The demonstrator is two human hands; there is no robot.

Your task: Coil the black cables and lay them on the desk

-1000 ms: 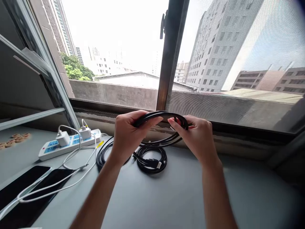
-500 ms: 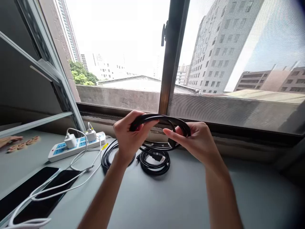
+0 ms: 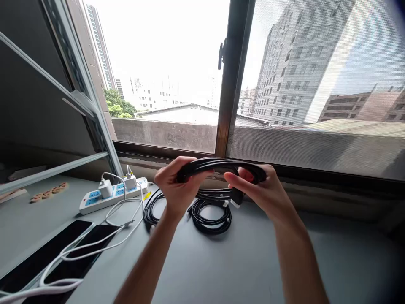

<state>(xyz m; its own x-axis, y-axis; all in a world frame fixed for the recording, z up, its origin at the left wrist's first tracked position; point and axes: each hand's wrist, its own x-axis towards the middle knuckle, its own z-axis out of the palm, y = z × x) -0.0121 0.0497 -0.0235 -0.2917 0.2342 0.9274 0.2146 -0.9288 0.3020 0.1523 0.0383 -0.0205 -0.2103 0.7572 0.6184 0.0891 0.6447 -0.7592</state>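
There are three cable coils (image 3: 211, 229), two phones (image 3: 47, 251), two chargers (image 3: 105, 188).

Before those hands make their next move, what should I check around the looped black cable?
1. Left hand gripping the looped black cable: ok.
2. Right hand holding its other side: ok.
3. Round black coil lying flat on the grey table: ok.
4. Held loops apart from that coil: cannot tell from this view.
5. Long white power strip with blue sockets apart from both hands: ok.
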